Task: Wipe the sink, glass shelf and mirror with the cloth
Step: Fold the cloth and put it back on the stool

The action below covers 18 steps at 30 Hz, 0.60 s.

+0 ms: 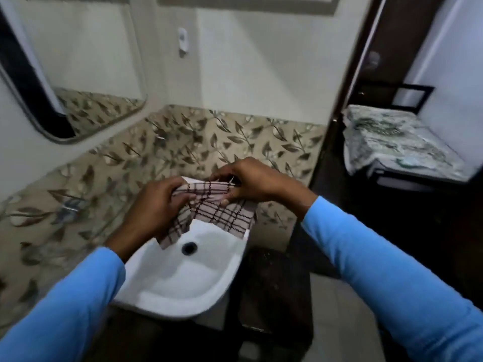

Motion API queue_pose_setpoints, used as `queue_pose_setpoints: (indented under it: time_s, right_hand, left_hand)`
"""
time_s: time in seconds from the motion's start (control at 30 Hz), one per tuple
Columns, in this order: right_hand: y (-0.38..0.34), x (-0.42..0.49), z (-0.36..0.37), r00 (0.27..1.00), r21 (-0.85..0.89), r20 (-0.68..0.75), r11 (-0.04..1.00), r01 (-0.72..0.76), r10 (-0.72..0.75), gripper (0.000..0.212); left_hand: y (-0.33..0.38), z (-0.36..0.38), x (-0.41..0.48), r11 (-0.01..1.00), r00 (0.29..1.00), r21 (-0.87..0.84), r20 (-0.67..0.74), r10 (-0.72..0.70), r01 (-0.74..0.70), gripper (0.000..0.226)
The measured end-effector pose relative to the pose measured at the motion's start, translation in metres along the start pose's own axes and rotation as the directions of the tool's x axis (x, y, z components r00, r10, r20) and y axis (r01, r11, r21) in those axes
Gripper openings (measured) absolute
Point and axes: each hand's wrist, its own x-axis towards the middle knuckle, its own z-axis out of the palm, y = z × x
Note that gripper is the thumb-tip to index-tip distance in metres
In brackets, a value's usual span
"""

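A pale checked cloth (pixel 222 209) with dark lines hangs over the white sink (pixel 183 283), stretched between both hands. My left hand (pixel 154 205) grips its left end and my right hand (pixel 251 182) pinches its upper right edge. The cloth's lower corner dangles near the dark drain hole (pixel 189 247). The mirror (pixel 78 74) with a dark rounded frame hangs on the wall at the upper left. The tap is hidden behind my hands. I cannot make out a glass shelf.
Leaf-patterned tiles (pixel 235 137) line the wall behind the sink. A white fitting (pixel 183 43) is mounted high on the wall. To the right, an open doorway leads to a bed with a patterned sheet (pixel 392 142). A dark bin (pixel 271 291) stands beside the sink.
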Motion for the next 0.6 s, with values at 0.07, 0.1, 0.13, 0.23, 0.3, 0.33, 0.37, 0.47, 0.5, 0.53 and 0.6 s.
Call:
queue_pose_setpoints:
  time_s: [0.07,0.1,0.13,0.23,0.3,0.33,0.37,0.47,0.5,0.53,0.6]
  right_hand:
    - [0.025,-0.029,0.006,0.997,-0.052,0.030,0.997,-0.064,0.066,0.032]
    - [0.038,-0.045,0.010,0.994,-0.057,0.025,0.993,-0.106,0.107,0.027]
    - [0.052,-0.060,0.015,0.989,-0.046,0.012,0.988,-0.145,0.146,0.023]
    - [0.100,-0.104,0.032,0.957,0.131,-0.029,0.951,-0.281,0.287,0.016]
    - [0.131,-0.131,0.050,0.932,0.258,-0.017,0.902,-0.345,0.362,0.013]
    - [0.146,-0.143,0.063,0.922,0.311,-0.002,0.877,-0.367,0.387,0.013]
    - [0.159,-0.154,0.077,0.909,0.365,0.012,0.844,-0.393,0.418,0.012]
    - [0.193,-0.185,0.122,0.838,0.503,0.031,0.716,-0.483,0.544,0.009]
    - [0.205,-0.194,0.139,0.815,0.520,0.031,0.687,-0.507,0.578,0.011]
    - [0.215,-0.204,0.157,0.795,0.529,0.037,0.663,-0.530,0.606,0.013]
    - [0.234,-0.223,0.193,0.747,0.553,0.078,0.595,-0.584,0.661,0.012]
  left_hand:
    - [0.014,0.026,0.002,0.999,0.998,-0.054,0.058,0.005,-0.002,0.010]
    - [0.022,0.042,0.001,0.997,0.995,-0.078,0.096,0.014,-0.007,0.009]
    - [0.028,0.057,0.000,0.994,0.992,-0.107,0.125,0.015,-0.001,0.006]
    - [0.041,0.104,-0.005,0.981,0.979,-0.188,0.202,-0.014,0.053,0.006]
    - [0.047,0.136,-0.007,0.974,0.965,-0.201,0.257,-0.048,0.102,0.010]
    - [0.049,0.153,-0.009,0.971,0.956,-0.202,0.286,-0.067,0.129,0.011]
    - [0.049,0.171,-0.010,0.966,0.945,-0.206,0.315,-0.084,0.155,0.013]
    - [0.043,0.223,-0.017,0.943,0.909,-0.212,0.384,-0.160,0.256,0.017]
    - [0.040,0.242,-0.020,0.939,0.895,-0.199,0.408,-0.182,0.282,0.018]
    - [0.038,0.261,-0.026,0.932,0.874,-0.182,0.439,-0.208,0.314,0.017]
    - [0.032,0.298,-0.039,0.915,0.829,-0.147,0.496,-0.260,0.375,0.017]
